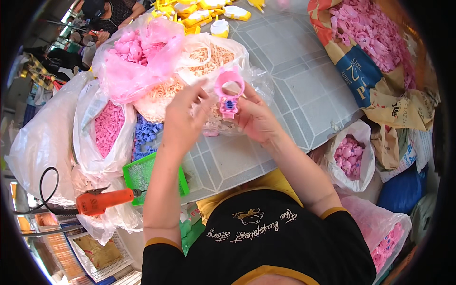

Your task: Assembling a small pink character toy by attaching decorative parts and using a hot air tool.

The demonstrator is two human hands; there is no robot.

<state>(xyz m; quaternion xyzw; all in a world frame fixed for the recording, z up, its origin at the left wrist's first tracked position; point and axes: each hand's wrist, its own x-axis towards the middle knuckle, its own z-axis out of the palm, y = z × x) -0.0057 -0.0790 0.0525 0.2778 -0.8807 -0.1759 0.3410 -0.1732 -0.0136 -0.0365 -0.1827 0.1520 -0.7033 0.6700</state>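
Above the table [304, 90], my right hand [256, 118] grips a pink plastic toy part [229, 78] with a large open ring at its top. A small blue piece [230, 104] sits in the part's lower body. To the left, and apart from the part, is my left hand [185, 116], its fingers stretched out, loosely bent and slightly blurred. Nothing shows in it. Behind the hands lies an open clear bag of small beige pieces [216, 59]. Beside my left forearm stands a green tray [137, 163] of tiny metallic bits, probably screws.
An orange power screwdriver [104, 200] hangs at the left. Bags of pink pieces [109, 128], blue pieces [145, 135] and pink shells [133, 47] crowd the table's left. Yellow-and-white parts [197, 16] lie at the back. Right of the table stands a paper sack [351, 71]. Another person [116, 14] sits far left.
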